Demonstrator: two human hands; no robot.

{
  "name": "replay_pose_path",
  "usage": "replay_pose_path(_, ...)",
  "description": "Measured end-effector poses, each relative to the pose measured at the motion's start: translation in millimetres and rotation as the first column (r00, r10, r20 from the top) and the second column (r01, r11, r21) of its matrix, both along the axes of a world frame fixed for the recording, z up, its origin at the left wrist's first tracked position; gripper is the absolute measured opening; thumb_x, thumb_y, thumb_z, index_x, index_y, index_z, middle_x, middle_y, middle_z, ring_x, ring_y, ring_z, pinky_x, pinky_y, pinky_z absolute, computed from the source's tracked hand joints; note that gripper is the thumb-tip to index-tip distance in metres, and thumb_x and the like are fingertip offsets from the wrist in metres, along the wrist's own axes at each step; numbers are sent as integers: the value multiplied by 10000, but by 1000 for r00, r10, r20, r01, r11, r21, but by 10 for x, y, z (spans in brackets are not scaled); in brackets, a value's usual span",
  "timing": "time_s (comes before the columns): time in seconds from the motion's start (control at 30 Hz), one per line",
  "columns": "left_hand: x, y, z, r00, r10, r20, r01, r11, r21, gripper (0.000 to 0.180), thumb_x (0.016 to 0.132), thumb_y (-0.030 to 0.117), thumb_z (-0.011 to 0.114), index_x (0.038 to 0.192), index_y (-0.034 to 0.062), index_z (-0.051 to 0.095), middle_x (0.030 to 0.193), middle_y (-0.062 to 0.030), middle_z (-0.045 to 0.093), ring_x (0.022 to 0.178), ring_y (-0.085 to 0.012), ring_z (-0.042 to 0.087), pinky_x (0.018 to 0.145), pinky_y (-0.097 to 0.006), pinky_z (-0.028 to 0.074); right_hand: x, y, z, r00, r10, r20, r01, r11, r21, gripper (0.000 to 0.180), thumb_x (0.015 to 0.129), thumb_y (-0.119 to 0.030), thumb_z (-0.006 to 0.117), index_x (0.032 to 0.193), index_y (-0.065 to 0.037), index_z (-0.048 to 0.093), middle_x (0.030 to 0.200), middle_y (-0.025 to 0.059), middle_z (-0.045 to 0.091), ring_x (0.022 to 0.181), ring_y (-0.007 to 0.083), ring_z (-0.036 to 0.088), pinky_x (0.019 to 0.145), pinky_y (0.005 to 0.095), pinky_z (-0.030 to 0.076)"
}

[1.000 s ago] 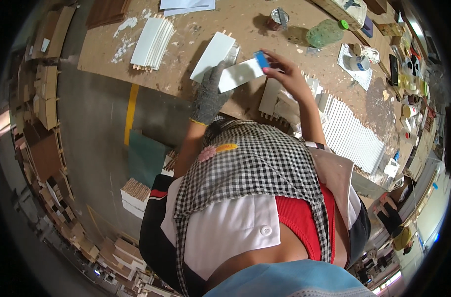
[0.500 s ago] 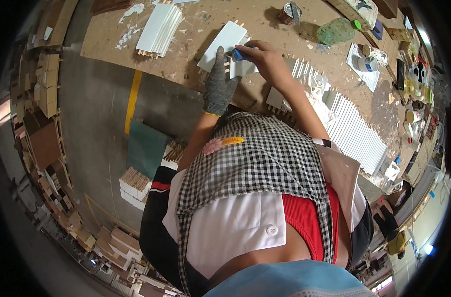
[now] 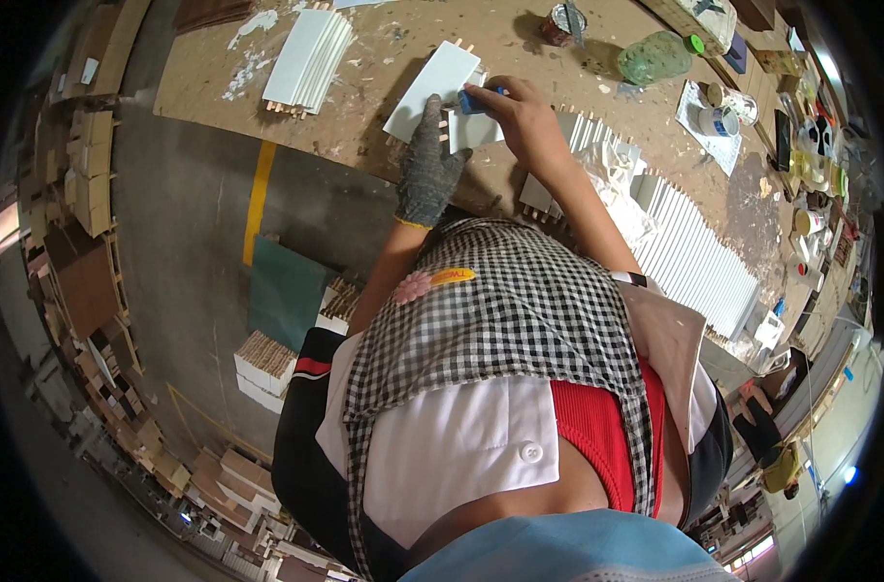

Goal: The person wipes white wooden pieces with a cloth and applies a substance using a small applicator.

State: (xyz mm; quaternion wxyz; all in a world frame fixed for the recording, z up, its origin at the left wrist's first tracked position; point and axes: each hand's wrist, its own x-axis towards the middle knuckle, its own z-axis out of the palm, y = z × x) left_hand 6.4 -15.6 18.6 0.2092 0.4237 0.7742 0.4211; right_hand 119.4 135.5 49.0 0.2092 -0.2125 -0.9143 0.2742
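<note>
My left hand (image 3: 430, 165) wears a dark grey knit glove with a yellow cuff edge. It grips the left edge of a small white board (image 3: 476, 133) that has wooden dowel pegs along that side. In my bare right hand (image 3: 527, 121) is a blue block (image 3: 477, 100), pressed against the top edge of this board; its exact kind is unclear. Just beyond lies another white board (image 3: 434, 85) with pegs on its ends, and my gloved fingers overlap its near side. The fingertips under the held board are hidden.
A stack of white pegged boards (image 3: 309, 60) stands at the table's left. On the right are a long row of white boards (image 3: 699, 247), a white cloth (image 3: 617, 184), a green bottle (image 3: 654, 60), an open can (image 3: 562, 24) and a blue-and-white cup (image 3: 720, 121).
The blue block and my right hand have shifted very slightly along the board's edge. My left hand keeps its hold, and the surrounding things stay in place.
</note>
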Motion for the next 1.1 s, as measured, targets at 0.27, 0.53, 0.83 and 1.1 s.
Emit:
replay_pose_path(0.27,16,-21,-76,1000,-3,1,3,1000,19,850,825,43,750,1522,17,265,1346,-271,541,1229,-394,563,999,-440,478,18,-20,81,999,28,35,-25,997,-77,410,917,-50,579,1301,-172,655,1108,148,620,1031,334,592,887,413,520)
replay_pose_path(0.53,38,29,10,998,-54,-42,54,998,13,895,787,72,805,1519,54,291,1363,-255,532,1257,-399,541,1011,-453,477,60,4,44,1000,7,20,-7,1000,0,407,914,-53,595,1299,-171,652,1119,138,625,1025,341,598,869,417,530)
replay_pose_path(0.83,-88,-38,143,975,58,-217,9,956,294,711,739,146,871,1337,21,507,1285,-193,552,1168,-321,575,963,-454,507,534,518,330,925,-348,-151,260,872,-416,475,877,4,701,1322,-151,640,1258,119,603,1113,251,639,895,355,584)
replay_pose_path(1.1,-340,-249,-185,927,341,155,-369,901,227,852,735,255,884,1412,-10,440,1334,-224,517,1153,-308,575,941,-434,514,1070,625,324,846,-522,-111,385,740,-552,464,931,-66,695,1382,-123,601,1291,82,607,1146,173,622,923,306,542)
